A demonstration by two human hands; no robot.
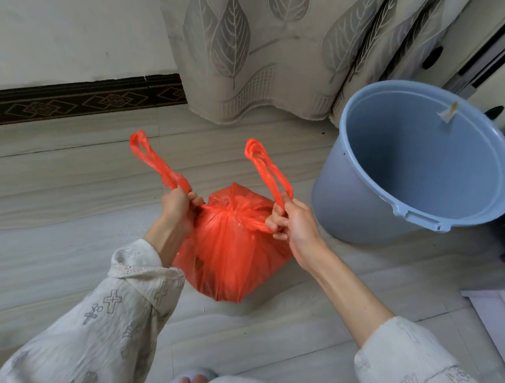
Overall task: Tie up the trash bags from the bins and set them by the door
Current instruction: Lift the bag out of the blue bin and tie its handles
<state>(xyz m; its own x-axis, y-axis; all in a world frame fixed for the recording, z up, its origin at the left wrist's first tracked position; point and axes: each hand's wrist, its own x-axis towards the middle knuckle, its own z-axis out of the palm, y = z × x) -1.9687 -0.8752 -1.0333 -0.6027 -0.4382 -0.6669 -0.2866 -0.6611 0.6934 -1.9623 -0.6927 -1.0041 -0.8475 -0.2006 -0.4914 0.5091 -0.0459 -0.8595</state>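
A full red plastic trash bag (227, 248) sits on the pale floor in the middle of the view. Its two handle loops are crossed over the gathered top and pulled outward. My left hand (177, 209) grips the left handle, whose loop end sticks up above my fist. My right hand (290, 222) grips the right handle, its loop also standing up. To the right of the bag stands a blue plastic bin (361, 214) with no bag inside, tilted toward me.
A leaf-patterned curtain (252, 50) hangs behind the bag, over a white wall with a dark patterned skirting (74, 103). A white frame or board edge (495, 327) lies at the lower right. My slippered foot (190, 380) shows at the bottom.
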